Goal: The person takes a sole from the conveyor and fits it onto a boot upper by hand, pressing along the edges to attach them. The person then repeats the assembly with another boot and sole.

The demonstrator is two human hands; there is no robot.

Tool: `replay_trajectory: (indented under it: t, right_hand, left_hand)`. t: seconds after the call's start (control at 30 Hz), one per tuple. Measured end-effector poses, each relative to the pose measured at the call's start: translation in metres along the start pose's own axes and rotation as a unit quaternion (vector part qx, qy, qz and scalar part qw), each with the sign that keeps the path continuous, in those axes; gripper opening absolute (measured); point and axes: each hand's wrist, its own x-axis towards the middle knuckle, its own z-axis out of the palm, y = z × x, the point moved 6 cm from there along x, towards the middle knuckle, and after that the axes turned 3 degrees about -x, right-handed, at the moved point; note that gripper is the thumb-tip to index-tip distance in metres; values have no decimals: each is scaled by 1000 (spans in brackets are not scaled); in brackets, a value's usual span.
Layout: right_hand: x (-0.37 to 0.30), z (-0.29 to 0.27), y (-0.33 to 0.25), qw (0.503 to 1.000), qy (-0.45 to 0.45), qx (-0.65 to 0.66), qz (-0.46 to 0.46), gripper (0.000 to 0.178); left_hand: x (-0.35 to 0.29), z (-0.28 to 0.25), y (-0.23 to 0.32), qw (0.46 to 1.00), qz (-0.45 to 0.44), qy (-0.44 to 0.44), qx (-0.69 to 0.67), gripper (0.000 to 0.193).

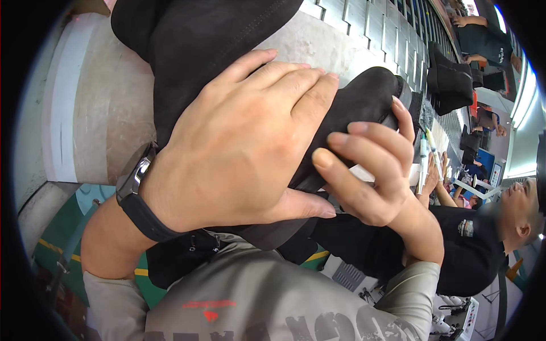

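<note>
A black suede-like boot [364, 102] lies across the middle, over the light work surface. My left hand [244, 142], with a dark watch on its wrist, is spread over the boot, its fingers on the far side and its thumb on the near side. At the right end of the boot my right hand [375, 170] has its fingers curled in against it, one fingertip along its edge. The palm side of both hands is hidden, and so is the part of the boot under my left hand. Its dark upper part reaches up to the top left.
A slatted metal conveyor [387, 34] runs along the far side, with another black boot [449, 79] on it. Two syringe-like tubes [424, 153] are near another person's hands [435, 173]. A person in black [460, 244] stands close on my right.
</note>
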Motion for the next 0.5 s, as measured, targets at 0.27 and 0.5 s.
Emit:
replay_trajectory:
  t: [0.27, 0.5]
  right_hand:
    - [2, -4, -1, 995, -13, 81, 55, 35]
    - [-3, -6, 5, 994, 46, 93, 42, 22]
  left_hand:
    - [0, -1, 1, 1000, -5, -3, 0, 119]
    - [4, 1, 3, 1000, -3, -2, -2, 119]
